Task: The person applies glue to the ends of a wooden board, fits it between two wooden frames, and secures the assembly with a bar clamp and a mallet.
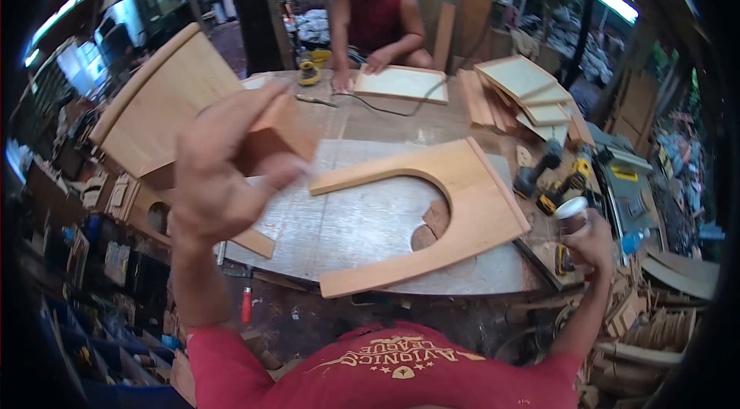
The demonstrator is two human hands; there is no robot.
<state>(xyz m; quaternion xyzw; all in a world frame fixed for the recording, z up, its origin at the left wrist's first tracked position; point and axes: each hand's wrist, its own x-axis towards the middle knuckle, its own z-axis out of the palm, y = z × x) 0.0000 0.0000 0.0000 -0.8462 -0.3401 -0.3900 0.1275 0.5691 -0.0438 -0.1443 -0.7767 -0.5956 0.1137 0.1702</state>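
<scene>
Raised at the left and blurred by motion, my left hand [220, 170] grips a reddish-brown wood block [289, 127] between thumb and fingers. My right hand [592, 245], at the table's right edge, is wrapped round a small cylindrical container with a round white top [572, 209]; its contents cannot be made out. Between my hands lies a U-shaped wooden panel [482, 212] with a trim strip along its right edge, flat on the pale metal-looking sheet [308, 235]. A large curved-edge wooden piece [166, 100] stands behind my left hand.
Across the table a person [378, 20] has both hands at a framed white panel [405, 84]. Near them are a yellow sander [309, 74] and a dark cord [378, 109]. Stacked framed panels [524, 81] and cordless drills [574, 178] occupy the right side. A red-handled clamp [247, 305] hangs at the front.
</scene>
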